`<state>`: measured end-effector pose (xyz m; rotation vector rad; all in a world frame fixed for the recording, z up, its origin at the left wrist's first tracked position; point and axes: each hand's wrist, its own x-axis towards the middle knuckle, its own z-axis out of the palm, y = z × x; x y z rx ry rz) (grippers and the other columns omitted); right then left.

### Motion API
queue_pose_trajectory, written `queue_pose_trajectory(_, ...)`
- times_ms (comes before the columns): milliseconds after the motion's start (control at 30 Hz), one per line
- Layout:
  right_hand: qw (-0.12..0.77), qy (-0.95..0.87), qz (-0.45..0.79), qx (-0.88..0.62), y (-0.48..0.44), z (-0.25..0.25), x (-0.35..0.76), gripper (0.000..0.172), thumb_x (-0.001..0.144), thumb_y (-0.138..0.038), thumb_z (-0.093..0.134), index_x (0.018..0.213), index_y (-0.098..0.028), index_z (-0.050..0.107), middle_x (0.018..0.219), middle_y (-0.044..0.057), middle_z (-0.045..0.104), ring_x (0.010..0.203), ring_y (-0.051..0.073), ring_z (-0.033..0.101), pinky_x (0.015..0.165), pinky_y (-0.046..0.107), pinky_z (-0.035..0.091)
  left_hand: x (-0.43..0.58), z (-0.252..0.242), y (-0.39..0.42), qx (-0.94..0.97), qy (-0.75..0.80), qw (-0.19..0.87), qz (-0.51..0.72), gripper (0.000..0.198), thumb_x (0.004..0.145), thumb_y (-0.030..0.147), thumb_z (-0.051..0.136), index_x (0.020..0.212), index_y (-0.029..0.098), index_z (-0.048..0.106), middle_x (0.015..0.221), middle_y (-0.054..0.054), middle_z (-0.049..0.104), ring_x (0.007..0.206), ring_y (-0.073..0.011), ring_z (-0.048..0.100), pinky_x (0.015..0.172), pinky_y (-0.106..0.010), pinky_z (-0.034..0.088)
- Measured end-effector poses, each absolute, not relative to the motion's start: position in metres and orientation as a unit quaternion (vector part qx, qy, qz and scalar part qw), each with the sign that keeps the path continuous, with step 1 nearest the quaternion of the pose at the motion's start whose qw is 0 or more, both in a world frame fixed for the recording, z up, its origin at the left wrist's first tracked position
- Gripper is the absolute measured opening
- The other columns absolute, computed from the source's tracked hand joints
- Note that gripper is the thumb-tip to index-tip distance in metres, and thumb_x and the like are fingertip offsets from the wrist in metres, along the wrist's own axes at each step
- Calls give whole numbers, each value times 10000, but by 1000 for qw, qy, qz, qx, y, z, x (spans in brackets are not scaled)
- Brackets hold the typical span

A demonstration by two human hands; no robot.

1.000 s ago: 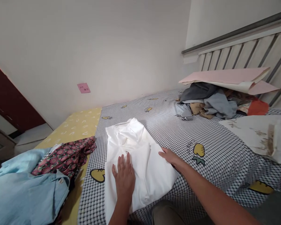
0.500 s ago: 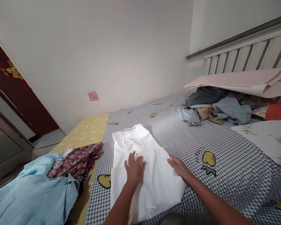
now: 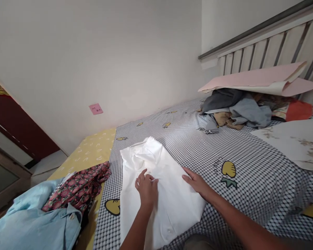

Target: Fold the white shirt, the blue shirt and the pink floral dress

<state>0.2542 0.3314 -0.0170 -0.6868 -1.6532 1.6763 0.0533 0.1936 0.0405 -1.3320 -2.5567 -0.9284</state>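
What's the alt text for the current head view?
A white garment lies on a checked sheet, a person's left hand over its middle and right hand at its right edge. A blue garment and floral cloth lie left; a clothes pile sits far right.

Soft, rather dim light is spreading over the wall [image 3: 135,69], glowing most at its middle and fading to grey toward the top. The white cloth [image 3: 182,205] is reflecting brightly, faint shadows lining its folds. Wide-angle distortion is stretching the outer edges.
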Motion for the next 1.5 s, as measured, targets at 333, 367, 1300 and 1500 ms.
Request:
queue_pose_trajectory(333, 281, -591, 710, -259, 335, -8, 255, 784, 833, -641, 719, 1490, -249, 546, 1232, 87, 767, 1073, 312, 730, 972, 501, 571, 56, 35, 179, -598, -766, 163, -170, 467, 1043, 275, 349, 1446, 285, 583, 1679, -93, 408, 1580, -274, 307, 1299, -621, 133)
queue_pose_trajectory(367, 279, -588, 712, -264, 335, -6, 254, 773, 829, -633, 723, 1479, -247, 560, 1230, 88, 767, 1082, 312, 726, 982, 505, 565, 57, 32, 179, -639, -743, 142, -142, 474, 1048, 293, 351, 1468, 346, 564, 1665, -47, 436, 1578, -267, 315, 1304, -621, 129)
queue_pose_trajectory(1300, 104, -853, 50, -509, 251, -8, 360, 845, 748, 0, 476, 1506, -365, 548, 1197, 89, 710, 1073, 279, 652, 940, 462, 425, 69, -5, 192, -565, -809, 125, -105, 524, 1046, 399, 379, 1556, 290, 421, 1649, -37, 410, 1546, -340, 368, 1254, -661, 303)
queue_pose_trajectory(1500, 290, -841, -121, -441, 253, 30, 315, 500, 998, -194, 423, 1453, -305, 598, 1576, 101, 520, 1425, 323, 482, 1202, 606, 262, 71, -8, 191, -562, -806, 135, -129, 512, 1034, 360, 416, 1542, 309, 451, 1635, -21, 436, 1535, -330, 390, 1250, -645, 322)
